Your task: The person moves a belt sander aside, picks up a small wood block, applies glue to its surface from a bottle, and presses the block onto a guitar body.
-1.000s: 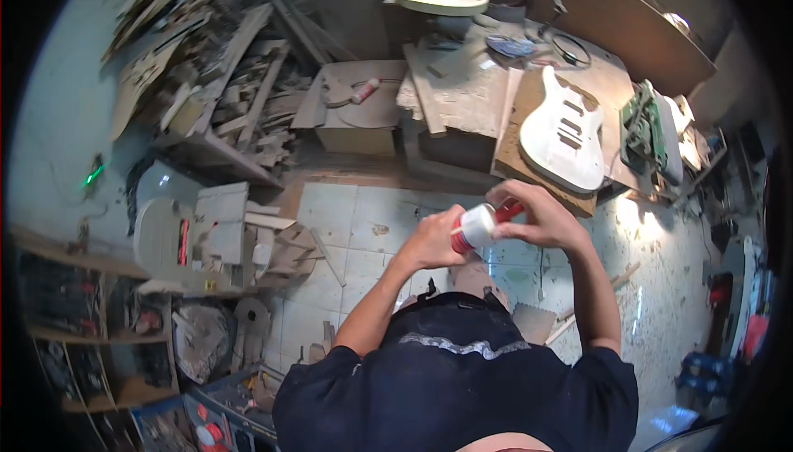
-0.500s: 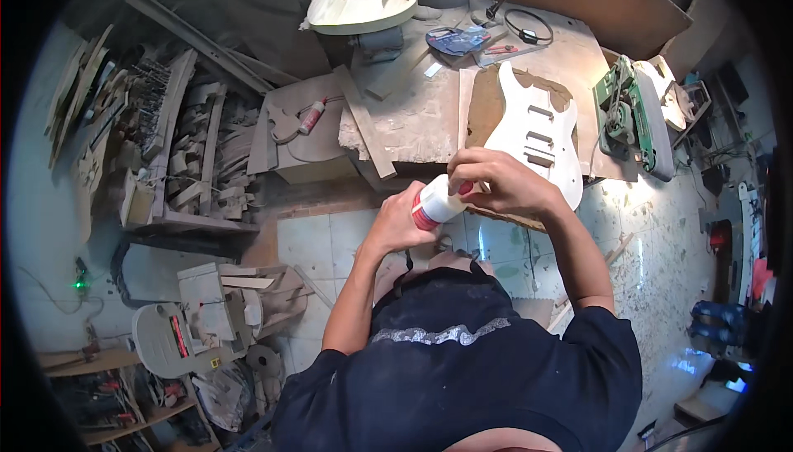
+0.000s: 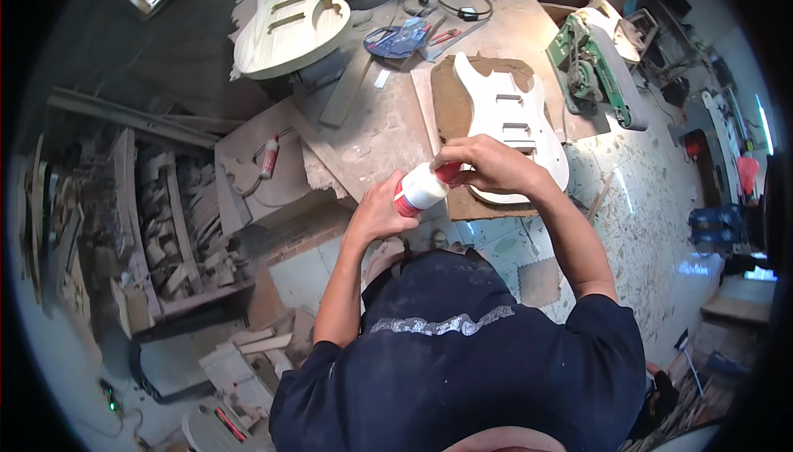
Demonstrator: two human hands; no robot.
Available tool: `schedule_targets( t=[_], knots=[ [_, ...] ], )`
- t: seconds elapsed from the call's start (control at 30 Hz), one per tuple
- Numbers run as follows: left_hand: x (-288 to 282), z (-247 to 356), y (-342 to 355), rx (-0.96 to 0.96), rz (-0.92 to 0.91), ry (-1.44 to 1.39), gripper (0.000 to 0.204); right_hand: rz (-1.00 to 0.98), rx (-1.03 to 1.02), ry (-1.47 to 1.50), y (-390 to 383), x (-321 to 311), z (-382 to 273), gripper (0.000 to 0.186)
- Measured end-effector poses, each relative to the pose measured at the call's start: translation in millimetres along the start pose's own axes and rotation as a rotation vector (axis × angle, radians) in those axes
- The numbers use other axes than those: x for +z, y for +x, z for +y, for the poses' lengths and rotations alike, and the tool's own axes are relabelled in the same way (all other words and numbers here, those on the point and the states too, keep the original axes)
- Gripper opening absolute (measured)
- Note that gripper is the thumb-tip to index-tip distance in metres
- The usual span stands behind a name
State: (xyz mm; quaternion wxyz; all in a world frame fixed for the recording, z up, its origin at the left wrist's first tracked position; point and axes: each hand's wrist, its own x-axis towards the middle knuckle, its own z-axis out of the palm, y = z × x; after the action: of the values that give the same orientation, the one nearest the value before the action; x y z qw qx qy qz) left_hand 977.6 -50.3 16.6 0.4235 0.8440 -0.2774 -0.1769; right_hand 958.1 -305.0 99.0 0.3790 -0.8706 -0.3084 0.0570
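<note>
My left hand [image 3: 383, 211] is wrapped round a white plastic bottle [image 3: 425, 189] with a red and blue label, tilted toward the right. At its upper end, the fingers of my right hand [image 3: 492, 163] close on the red cap [image 3: 448, 172]. Whether the cap is still joined to the bottle I cannot tell, as my fingers cover part of it. Just beyond my right hand, a pale electric guitar body [image 3: 489, 112] with cut-out pickup slots lies flat on a brown pad [image 3: 450, 97] on the workbench.
On the bench [image 3: 376, 142] are another guitar body [image 3: 277, 54], a blue bag-like item [image 3: 401, 39] and red-handled pliers [image 3: 444, 37]. A green belt sander [image 3: 591, 76] stands at the right. To the left are a smaller red-and-white bottle [image 3: 269, 157] and racks of wood offcuts [image 3: 178, 237].
The whole view has swung, so the bench and guitar bodies sit farther left. Both hands keep their hold on the bottle and cap, and more of the red cap shows now.
</note>
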Motion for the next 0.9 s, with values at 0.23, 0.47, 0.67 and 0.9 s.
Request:
schedule_targets(
  t=[0.23,0.47,0.67,0.9],
  knots=[
    [-39.8,-25.5,36.3,0.089,-0.195,-0.04,0.066,0.205,0.117,0.086,14.4,-6.5,-16.1,0.034],
    [-45.1,-40.1,59.5,0.128,-0.132,-0.057,0.065,0.508,0.601,0.8,3.8,55.4,18.6,0.022],
    [-19.9,-85.4,86.9,0.219,0.062,-0.194,0.069,0.7,0.392,1.077,8.1,90.1,29.8,0.029],
    [3.1,-164.4,117.6,-0.028,0.286,-0.273,0.068,0.639,0.344,1.049,16.3,104.3,11.5,0.032]
  ],
)
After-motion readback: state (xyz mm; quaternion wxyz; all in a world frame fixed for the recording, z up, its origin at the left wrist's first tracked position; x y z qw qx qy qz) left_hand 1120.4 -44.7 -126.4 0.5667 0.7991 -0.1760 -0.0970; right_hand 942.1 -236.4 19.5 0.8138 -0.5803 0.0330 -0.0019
